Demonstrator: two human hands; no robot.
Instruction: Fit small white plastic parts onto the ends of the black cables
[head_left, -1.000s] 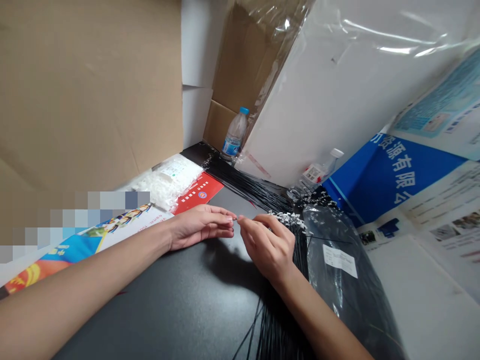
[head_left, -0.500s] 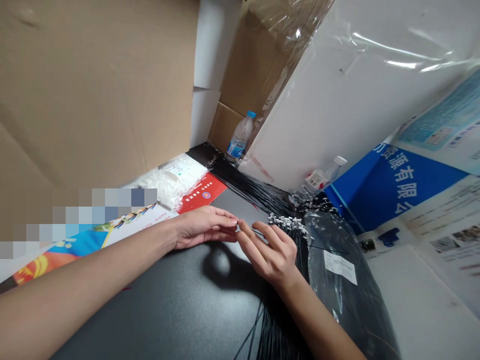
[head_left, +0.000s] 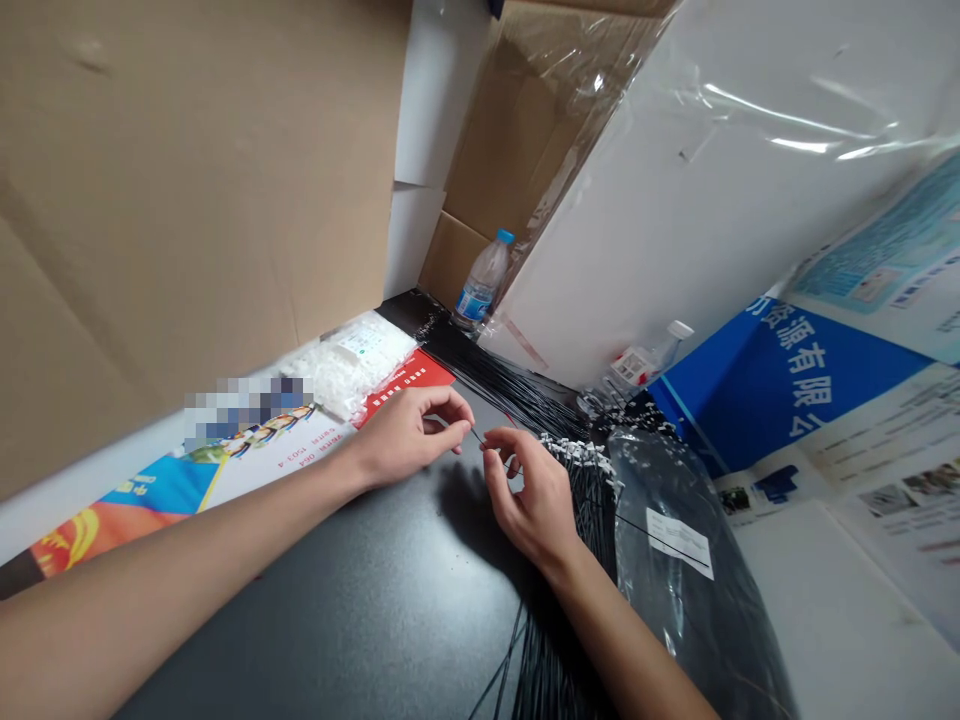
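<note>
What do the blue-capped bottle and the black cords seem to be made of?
Bottle: probably clear, glossy plastic, as its body looks see-through.
Cords: perhaps plastic or string, being thin and evenly dark; the finish is too small to judge.

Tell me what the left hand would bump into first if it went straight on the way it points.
Beyond the thin dark strand at its fingertips, the left hand would probably meet the right hand first; depth is hard to judge here.
</note>
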